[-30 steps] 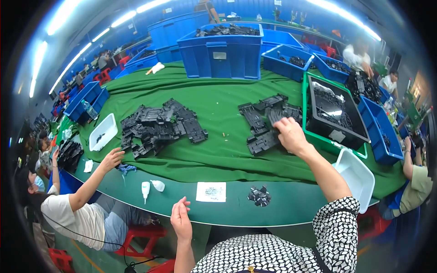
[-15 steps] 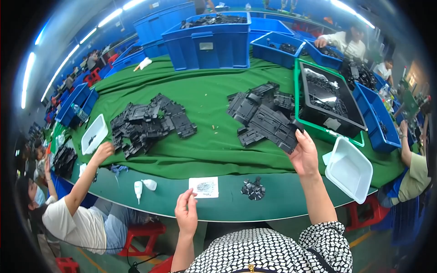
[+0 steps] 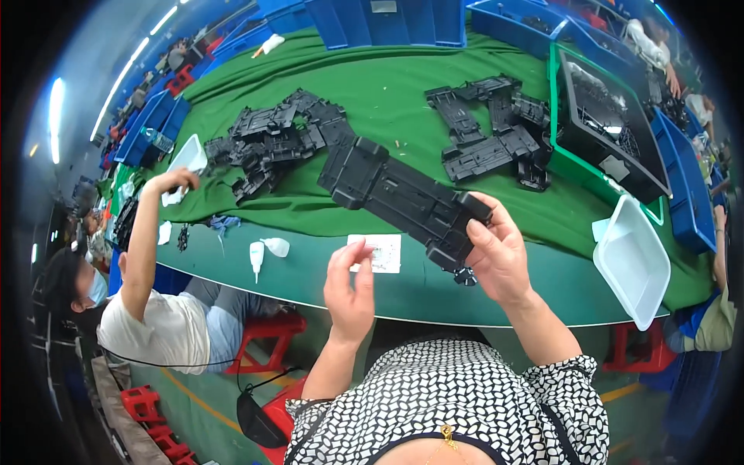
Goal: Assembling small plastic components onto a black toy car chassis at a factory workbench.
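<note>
My right hand (image 3: 500, 252) grips one end of a black plastic chassis-like part (image 3: 403, 201), thumb on top. The part is long and flat, with raised blocks at its corners, and is held tilted above the table edge. My left hand (image 3: 349, 298) is raised left of the part's near end, fingers loosely bent and apart, with nothing visible in them. Behind its fingertips lies a white printed card (image 3: 385, 252). A few small black pieces (image 3: 465, 277) show under the held part, mostly hidden by it.
Similar black parts lie in a left pile (image 3: 271, 128) and a right pile (image 3: 492, 151) on green cloth (image 3: 372, 85). White glue-type bottles (image 3: 256, 260), a white tray (image 3: 632, 263), a black bin (image 3: 612, 132) and blue crates (image 3: 387, 23) stand around. A co-worker's hand (image 3: 174, 180) is at left.
My right hand has brought the black chassis-like part from the right pile leftward and nearer to me. My left hand has risen slightly toward it. The view has tilted downward.
</note>
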